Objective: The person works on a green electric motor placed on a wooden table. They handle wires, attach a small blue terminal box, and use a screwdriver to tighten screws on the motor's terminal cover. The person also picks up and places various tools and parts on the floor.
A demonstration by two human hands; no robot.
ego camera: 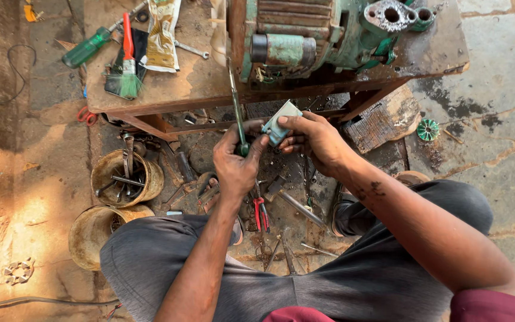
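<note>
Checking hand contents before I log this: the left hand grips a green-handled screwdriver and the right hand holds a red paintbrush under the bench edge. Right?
Not quite. The head view shows the right hand holding a small pale blue-grey block, not a red paintbrush; the red-handled brush lies on the bench. The left hand does grip the green-handled screwdriver.

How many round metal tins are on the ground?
2. One round tin full of tools sits beside the left hand; another tin sits nearer, by the left knee. More may hide under the table.
</note>
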